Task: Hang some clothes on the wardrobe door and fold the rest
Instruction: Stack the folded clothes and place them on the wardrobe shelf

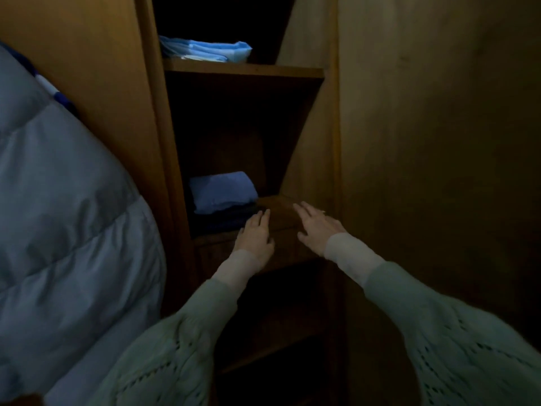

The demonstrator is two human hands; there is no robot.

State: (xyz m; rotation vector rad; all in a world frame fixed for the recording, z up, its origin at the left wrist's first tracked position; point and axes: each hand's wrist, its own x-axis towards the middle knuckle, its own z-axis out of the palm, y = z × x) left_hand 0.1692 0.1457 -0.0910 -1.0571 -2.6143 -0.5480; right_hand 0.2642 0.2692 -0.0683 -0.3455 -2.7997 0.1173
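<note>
Two hands reach into the dim wardrobe in front of you, both at the lower shelf (281, 206). Your left hand (255, 235) lies palm down with its fingers straight, the fingertips (263, 213) at the right edge of a dark folded garment (231, 219); whether they touch the cloth or just the wood beside it is hard to tell in this light. Your right hand (317, 227) is spread flat, fingers straight and slightly apart, over the bare right half of the same shelf, and holds nothing. The two hands are near each other but apart.

On that dark garment sits a folded blue cloth (223, 191), pushed to the left side of the compartment. One shelf up, the upper shelf (278, 72) carries a light blue folded stack (205, 51), also toward the left.

To your left, a pale grey-blue puffer jacket (67, 218) hangs against the wooden wardrobe door (96, 71) and fills much of that side of the view. Behind its top edge a bit of blue-and-white striped fabric (55, 93) shows. On the right stands a plain wooden panel (424, 127). Your green knitted sleeves (456, 332) have lighter cuffs showing at both wrists.
</note>
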